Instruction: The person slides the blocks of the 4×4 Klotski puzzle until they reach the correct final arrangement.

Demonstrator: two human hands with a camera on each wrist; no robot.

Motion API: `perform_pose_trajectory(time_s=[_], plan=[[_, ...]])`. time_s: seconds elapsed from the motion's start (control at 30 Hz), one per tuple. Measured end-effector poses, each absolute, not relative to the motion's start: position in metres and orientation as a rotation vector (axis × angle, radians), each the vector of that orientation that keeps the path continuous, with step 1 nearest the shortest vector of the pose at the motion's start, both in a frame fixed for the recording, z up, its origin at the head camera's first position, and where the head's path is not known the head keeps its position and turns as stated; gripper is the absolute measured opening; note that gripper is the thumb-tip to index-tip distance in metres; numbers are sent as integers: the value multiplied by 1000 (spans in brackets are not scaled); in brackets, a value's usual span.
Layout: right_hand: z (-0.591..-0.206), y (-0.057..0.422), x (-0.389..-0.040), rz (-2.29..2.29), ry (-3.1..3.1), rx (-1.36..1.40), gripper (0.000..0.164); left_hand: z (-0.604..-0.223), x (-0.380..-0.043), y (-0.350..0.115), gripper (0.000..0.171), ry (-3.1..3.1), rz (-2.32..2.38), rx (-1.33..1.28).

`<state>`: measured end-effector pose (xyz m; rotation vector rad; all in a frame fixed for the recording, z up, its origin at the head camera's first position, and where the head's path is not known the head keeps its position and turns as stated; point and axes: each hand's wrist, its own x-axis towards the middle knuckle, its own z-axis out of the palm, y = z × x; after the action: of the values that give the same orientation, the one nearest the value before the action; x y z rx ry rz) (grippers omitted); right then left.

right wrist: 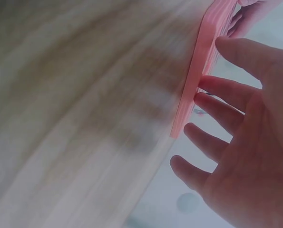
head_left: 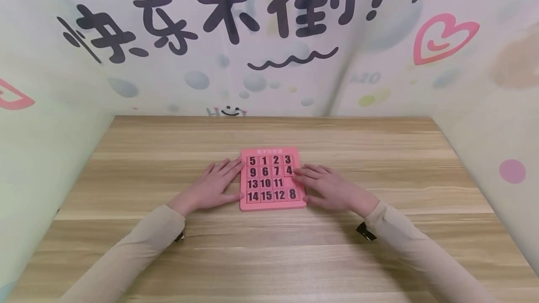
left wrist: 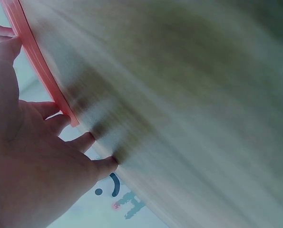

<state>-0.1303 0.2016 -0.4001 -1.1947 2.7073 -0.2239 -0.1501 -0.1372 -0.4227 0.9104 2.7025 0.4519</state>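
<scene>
A pink sliding number puzzle (head_left: 273,206) lies flat on the wooden table, with black numbers on its square tiles. Its third row has a gap at the right end, below the 4 tile (head_left: 288,170). My left hand (head_left: 214,184) rests against the puzzle's left edge, thumb and fingertips touching the frame. From the other side my right hand (head_left: 330,188) reaches in, its index fingertip at the 4 tile and its thumb near the lower right edge. Both wrist views show extended fingers along the pink side wall (left wrist: 39,66); the tile faces are hidden there.
The wooden table (head_left: 269,256) spreads around the puzzle. A pale printed backdrop (head_left: 168,88) with large black characters rises behind the table's far edge, and similar pale walls stand at both sides. Black straps (head_left: 365,232) show beneath the sleeves.
</scene>
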Motion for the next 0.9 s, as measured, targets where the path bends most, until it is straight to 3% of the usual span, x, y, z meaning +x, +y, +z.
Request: perform_pose_trajectory(time_s=[0.9], plan=[[-394, 211, -107, -119, 2624, -1440, 58, -422, -150, -136, 84, 2702, 454, 904]])
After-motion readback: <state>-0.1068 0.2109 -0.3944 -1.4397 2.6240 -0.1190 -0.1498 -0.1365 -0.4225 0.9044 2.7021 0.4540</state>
